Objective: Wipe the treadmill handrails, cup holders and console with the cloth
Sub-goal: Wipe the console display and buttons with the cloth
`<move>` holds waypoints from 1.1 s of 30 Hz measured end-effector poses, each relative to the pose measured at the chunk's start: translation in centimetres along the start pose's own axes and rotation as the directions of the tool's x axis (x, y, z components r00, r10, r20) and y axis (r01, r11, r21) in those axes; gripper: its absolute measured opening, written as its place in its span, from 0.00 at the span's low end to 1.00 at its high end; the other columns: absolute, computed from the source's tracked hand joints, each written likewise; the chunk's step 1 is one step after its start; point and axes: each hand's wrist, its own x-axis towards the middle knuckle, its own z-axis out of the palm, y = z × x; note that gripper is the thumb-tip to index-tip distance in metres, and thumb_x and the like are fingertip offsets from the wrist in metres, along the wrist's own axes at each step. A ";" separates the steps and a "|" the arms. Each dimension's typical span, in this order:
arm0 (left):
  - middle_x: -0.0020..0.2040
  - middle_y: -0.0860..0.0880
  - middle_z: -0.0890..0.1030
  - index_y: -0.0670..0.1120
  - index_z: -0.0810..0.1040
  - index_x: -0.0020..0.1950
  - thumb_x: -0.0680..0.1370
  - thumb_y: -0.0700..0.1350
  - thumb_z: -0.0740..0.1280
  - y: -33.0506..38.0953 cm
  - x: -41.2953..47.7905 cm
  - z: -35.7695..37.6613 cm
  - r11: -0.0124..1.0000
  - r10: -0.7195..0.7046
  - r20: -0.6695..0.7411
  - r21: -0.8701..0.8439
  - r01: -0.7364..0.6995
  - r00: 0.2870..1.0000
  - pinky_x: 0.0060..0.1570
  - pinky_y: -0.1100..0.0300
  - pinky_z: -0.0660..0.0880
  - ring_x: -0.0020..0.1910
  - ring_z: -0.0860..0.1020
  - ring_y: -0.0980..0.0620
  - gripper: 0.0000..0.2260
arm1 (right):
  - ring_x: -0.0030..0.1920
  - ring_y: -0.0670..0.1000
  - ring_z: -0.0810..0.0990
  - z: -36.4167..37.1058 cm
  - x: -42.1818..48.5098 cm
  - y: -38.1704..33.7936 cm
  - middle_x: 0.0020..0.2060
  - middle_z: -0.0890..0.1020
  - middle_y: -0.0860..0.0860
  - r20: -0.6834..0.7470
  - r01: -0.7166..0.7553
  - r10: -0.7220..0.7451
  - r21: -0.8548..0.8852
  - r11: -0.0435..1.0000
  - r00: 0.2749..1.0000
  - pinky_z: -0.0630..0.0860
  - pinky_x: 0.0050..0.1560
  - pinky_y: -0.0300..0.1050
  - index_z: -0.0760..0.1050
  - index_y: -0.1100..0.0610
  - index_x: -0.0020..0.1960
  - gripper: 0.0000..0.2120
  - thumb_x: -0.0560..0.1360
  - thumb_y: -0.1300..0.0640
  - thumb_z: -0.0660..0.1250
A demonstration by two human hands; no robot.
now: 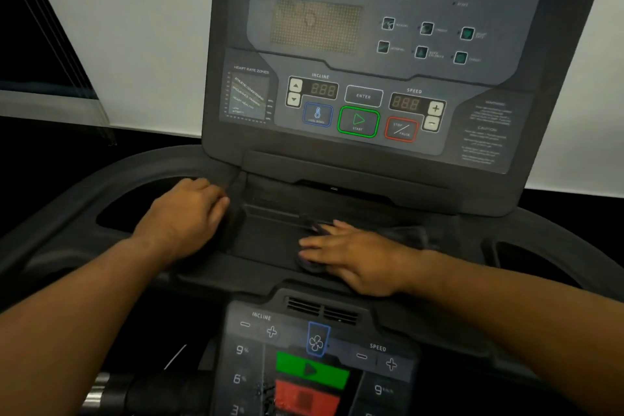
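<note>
Right grip [351,255] flat, pressing dark cloth [408,234] on console tray [270,243], left grip [187,213] loosely curled, holding nothing

A pale, plain wall [141,27] fills the background, showing at the left and again along the far right edge of the view. At the upper left a dark window [30,44] cuts into it, crossed by thin slanted lines that may be cords or frame edges. A pale ledge [50,105] runs along the window's bottom edge. Below ledge and wall lies a black band [50,145], too dark to read. The light is dim and greyish on the wall.
</note>
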 end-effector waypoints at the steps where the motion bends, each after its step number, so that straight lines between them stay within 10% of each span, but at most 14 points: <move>1: 0.53 0.47 0.79 0.47 0.80 0.56 0.80 0.51 0.60 -0.4 -0.3 0.3 1.000 -0.021 -0.007 -0.007 0.021 1.000 0.52 0.48 0.74 0.53 0.75 0.45 0.13 | 0.76 0.56 0.57 0.1 1.8 -0.6 0.74 0.65 0.50 0.003 -0.002 0.002 -0.006 1.000 1.000 0.46 0.74 0.58 0.66 0.52 0.73 0.21 0.80 0.58 0.58; 9: 0.57 0.47 0.79 0.45 0.80 0.59 0.80 0.50 0.60 -2.1 0.5 0.5 0.996 -0.073 -0.031 -0.048 0.071 0.997 0.55 0.48 0.74 0.55 0.75 0.44 0.14 | 0.78 0.57 0.45 -0.1 11.2 -4.2 0.77 0.57 0.45 0.082 -0.081 0.092 -0.126 0.989 0.992 0.39 0.74 0.59 0.60 0.46 0.76 0.22 0.83 0.54 0.53; 17: 0.58 0.50 0.77 0.48 0.78 0.61 0.81 0.52 0.57 -3.3 1.2 0.3 0.995 0.007 0.062 -0.101 -0.001 0.998 0.57 0.51 0.72 0.56 0.74 0.48 0.15 | 0.76 0.46 0.39 -1.4 -2.3 -1.7 0.73 0.54 0.35 0.170 -0.309 0.296 0.059 0.949 0.940 0.36 0.74 0.54 0.59 0.42 0.74 0.25 0.80 0.56 0.55; 23: 0.60 0.49 0.76 0.49 0.77 0.63 0.82 0.51 0.56 -3.1 0.8 0.1 0.995 0.057 0.121 -0.092 -0.046 0.991 0.58 0.51 0.72 0.58 0.73 0.47 0.15 | 0.70 0.44 0.65 -4.8 -7.3 -0.6 0.71 0.61 0.32 0.276 -0.450 0.492 -0.204 0.870 0.826 0.57 0.69 0.34 0.66 0.37 0.70 0.22 0.80 0.54 0.61; 33: 0.63 0.51 0.75 0.49 0.76 0.65 0.82 0.51 0.56 -5.8 -0.4 -0.7 0.990 0.022 0.116 -0.144 -0.005 0.993 0.60 0.51 0.72 0.60 0.72 0.49 0.16 | 0.53 0.51 0.78 -1.8 8.8 -5.7 0.53 0.78 0.51 0.081 -0.250 0.243 0.088 0.964 0.967 0.67 0.56 0.34 0.82 0.54 0.58 0.13 0.74 0.62 0.68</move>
